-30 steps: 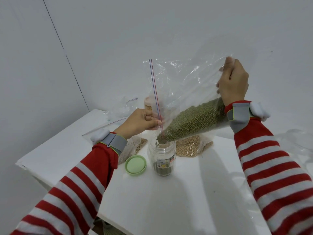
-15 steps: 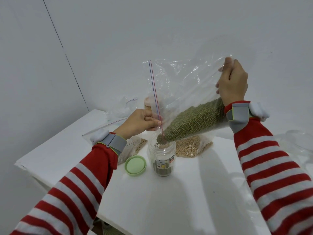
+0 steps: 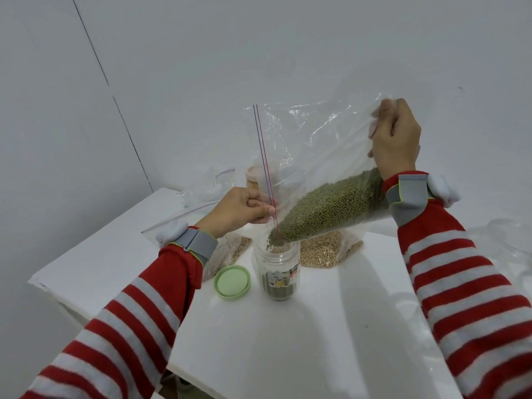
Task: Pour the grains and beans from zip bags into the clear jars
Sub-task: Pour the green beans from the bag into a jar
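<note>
A clear zip bag [image 3: 316, 145] of green mung beans [image 3: 331, 208] is held tilted above the white worktop [image 3: 288, 341], its zipper end pointing down into the mouth of an open clear jar [image 3: 277, 269]. The beans are heaped along the bag's lower edge and funnel toward that low corner, right at the jar's rim. A shallow layer of green beans lies at the bottom of the jar, which stands upright and bears a printed label.

The left hand [image 3: 239, 210] pinches the bag beside its red-and-blue zipper strip, just above the jar. The right hand [image 3: 394, 139] grips the bag's raised far corner, fingers curled round the plastic. Both sleeves are red-and-white striped, with grey wristbands.

A light green lid [image 3: 232, 282] lies flat just left of the jar. Behind the jar rests a bag of pale soybeans [image 3: 325, 251], and further back stands a jar with a pinkish lid [image 3: 256, 177].
</note>
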`<state>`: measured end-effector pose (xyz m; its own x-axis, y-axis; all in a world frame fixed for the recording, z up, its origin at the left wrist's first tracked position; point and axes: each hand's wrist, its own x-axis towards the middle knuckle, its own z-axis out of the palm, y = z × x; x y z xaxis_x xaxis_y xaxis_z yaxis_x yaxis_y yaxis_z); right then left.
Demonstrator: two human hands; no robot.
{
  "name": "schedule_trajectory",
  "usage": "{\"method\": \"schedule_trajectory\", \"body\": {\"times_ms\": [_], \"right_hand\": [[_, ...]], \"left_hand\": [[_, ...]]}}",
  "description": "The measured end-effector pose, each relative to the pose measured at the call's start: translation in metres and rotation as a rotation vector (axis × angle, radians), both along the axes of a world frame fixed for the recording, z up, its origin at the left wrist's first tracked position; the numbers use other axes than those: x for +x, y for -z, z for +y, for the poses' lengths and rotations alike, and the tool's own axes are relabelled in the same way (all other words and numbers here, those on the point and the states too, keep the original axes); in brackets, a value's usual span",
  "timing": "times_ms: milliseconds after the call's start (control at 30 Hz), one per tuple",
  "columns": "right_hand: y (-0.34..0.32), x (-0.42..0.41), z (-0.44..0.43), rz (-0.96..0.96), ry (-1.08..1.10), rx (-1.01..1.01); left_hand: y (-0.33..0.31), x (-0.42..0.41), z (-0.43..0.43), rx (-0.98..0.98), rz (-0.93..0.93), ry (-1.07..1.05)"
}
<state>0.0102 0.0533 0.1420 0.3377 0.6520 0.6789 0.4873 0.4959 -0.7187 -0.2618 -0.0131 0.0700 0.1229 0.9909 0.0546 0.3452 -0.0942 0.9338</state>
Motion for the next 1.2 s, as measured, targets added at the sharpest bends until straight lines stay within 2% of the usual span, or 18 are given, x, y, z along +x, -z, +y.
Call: {"method": "schedule_trajectory", "body": {"times_ms": [200, 400, 700, 1200], "right_hand": [[-0.006, 0.001, -0.002, 0.179, -0.25, -0.001], [-0.012, 0.003, 0.002, 0.408, -0.441, -0.09], [-0.018, 0.001, -0.005, 0.542, -0.495, -0.133], [-0.015, 0.0, -0.001, 0.57, -0.488, -0.141]], "left_hand": [[0.0, 0.001, -0.003, 0.005, -0.007, -0.013], [-0.001, 0.003, -0.004, 0.013, -0.006, -0.024], [-0.002, 0.005, -0.009, -0.04, -0.05, -0.038], [0.001, 0.005, -0.01, -0.05, -0.065, -0.038]]}}
